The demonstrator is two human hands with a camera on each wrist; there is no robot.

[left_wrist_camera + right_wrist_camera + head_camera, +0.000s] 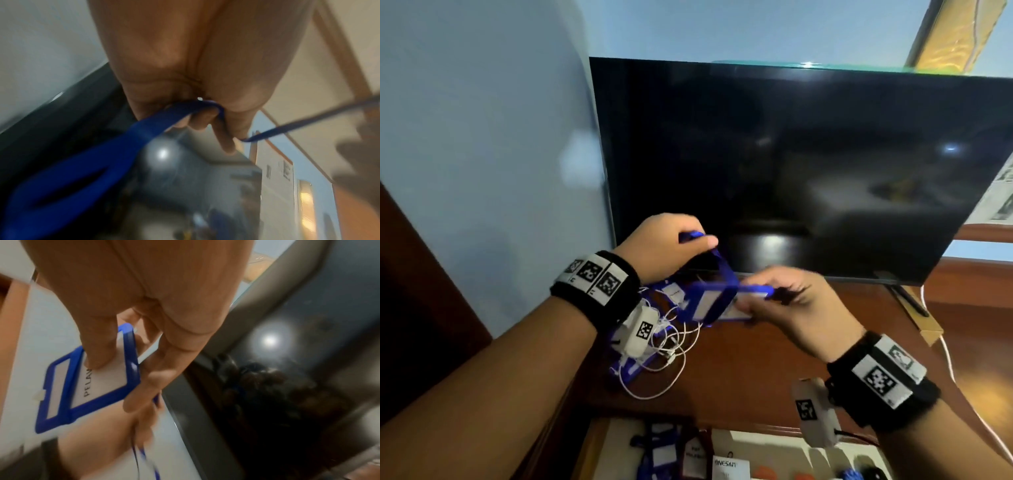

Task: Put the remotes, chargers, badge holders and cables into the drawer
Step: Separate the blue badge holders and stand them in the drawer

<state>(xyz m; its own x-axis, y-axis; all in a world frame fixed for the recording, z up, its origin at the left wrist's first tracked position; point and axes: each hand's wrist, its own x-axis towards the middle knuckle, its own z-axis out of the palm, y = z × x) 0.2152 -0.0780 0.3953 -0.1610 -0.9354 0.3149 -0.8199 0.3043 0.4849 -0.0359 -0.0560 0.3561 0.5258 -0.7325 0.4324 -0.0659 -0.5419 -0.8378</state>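
Observation:
My right hand (pixel 774 301) pinches a blue badge holder (pixel 714 305) with a white card, thumb on its face and fingers beneath; the right wrist view shows the badge holder (pixel 98 379) clearly. My left hand (pixel 671 243) grips its blue lanyard (pixel 719 263) above and to the left; the left wrist view shows the lanyard (pixel 127 139) looped through curled fingers. Both hands hover over the wooden top. More blue badge holders and a tangle of white cable (pixel 664 356) lie below my left wrist. The open drawer (pixel 619 445) at the bottom holds badge holders and small items.
A large dark television (pixel 808 164) stands right behind the hands on the wooden cabinet top (pixel 756 377). A white cable (pixel 948 356) runs down the right side. A blue wall is on the left, a dark wooden panel at the far left.

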